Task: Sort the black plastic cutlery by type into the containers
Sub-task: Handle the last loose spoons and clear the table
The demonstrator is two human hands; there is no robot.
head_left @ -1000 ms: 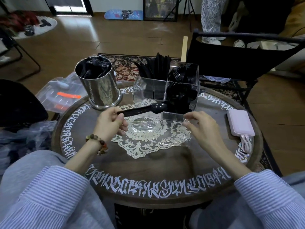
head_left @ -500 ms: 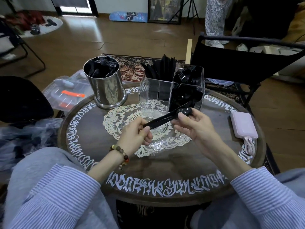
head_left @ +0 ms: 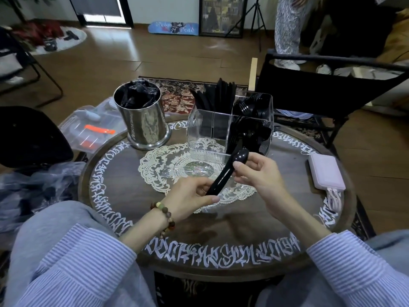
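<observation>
Both hands grip: my left hand (head_left: 190,196) pinches the black plastic spoon (head_left: 228,171) handle, right hand (head_left: 256,173) its bowl | spoon swung from level to pointing at the clear divided plastic organiser (head_left: 210,129), just before it | drop into spoon compartment likely next.

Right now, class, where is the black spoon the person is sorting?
In the head view, the black spoon is held between the left hand and right hand, above the doily, just before the clear organizer.

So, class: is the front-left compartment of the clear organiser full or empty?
Empty: the front-left compartment shows only clear walls, with the doily visible through it, while the other compartments hold black cutlery.
</observation>
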